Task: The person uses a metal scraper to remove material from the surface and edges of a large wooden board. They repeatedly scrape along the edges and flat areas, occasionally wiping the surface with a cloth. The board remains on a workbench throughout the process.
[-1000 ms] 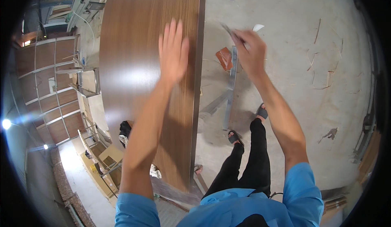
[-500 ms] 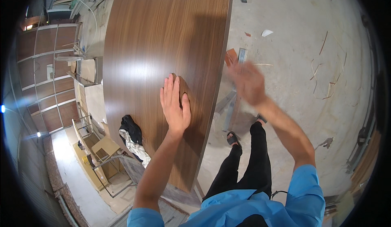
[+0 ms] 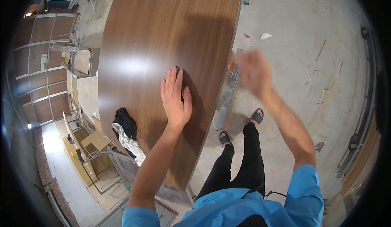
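Note:
A large brown wood-grain panel (image 3: pixel 146 31) lies before me, long and glossy. My left hand (image 3: pixel 177 101) rests flat on its top, the fingers stretched out. Just off the panel's right edge is my right hand (image 3: pixel 256 74), smeared by motion, so its fingers do not show clearly. A reddish-brown piece (image 3: pixel 232 62) shows beside those fingertips at the edge; whether the hand holds it, I cannot tell. On the left part of the panel, a crumpled black-and-white cloth (image 3: pixel 127 128) lies by my left forearm.
Metal bars (image 3: pixel 228 101) of a support show under the panel's right edge. Scraps and thin strips (image 3: pixel 311 80) litter the concrete floor (image 3: pixel 293 117). To the left stand a metal frame (image 3: pixel 97 162) and a pale wooden piece (image 3: pixel 95 143). My sandalled feet are below the right edge.
The view has shifted slightly, so the panel's right edge sits farther right. My right hand has moved a little beside the edge, still blurred. My left hand stays flat on the panel.

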A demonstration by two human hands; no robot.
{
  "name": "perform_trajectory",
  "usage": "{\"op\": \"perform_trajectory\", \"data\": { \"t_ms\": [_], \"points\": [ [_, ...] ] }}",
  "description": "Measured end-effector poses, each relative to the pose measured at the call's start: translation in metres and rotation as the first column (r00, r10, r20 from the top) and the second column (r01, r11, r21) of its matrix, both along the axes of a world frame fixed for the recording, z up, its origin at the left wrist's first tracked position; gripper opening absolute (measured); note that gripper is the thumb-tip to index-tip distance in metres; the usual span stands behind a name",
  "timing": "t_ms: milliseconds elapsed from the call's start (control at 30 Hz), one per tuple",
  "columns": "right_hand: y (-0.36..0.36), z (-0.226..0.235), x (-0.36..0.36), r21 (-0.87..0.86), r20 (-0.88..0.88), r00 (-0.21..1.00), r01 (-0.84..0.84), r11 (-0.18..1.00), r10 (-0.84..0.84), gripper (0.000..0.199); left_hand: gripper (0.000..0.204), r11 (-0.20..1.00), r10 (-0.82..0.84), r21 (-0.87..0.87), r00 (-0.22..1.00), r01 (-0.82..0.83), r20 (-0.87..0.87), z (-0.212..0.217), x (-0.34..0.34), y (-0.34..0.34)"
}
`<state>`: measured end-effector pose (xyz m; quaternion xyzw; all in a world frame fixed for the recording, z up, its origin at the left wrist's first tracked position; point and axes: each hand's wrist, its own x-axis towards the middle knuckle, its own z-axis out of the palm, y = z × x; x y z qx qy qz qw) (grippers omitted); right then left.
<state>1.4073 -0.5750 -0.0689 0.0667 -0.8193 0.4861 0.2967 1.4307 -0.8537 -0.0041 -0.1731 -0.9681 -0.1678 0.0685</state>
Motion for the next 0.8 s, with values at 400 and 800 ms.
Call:
{"op": "perform_trajectory", "data": {
  "t_ms": [400, 800],
  "points": [
    [-0.034, 0.024, 0.085, 0.483, 0.040, 0.993, -0.120, 0.867, 0.115, 0.047, 0.042, 0.945, -0.026, 0.319, 0.988, 0.074, -0.153, -0.027, -0.006, -0.022],
    [-0.215, 0.094, 0.355, 0.262, 0.046, 0.889, -0.452, 0.853, 0.456, 0.023, 0.066, 0.950, -0.309, -0.044, 0.951, 0.308, -0.022, 0.022, 0.184, -0.181]
  ]
}}
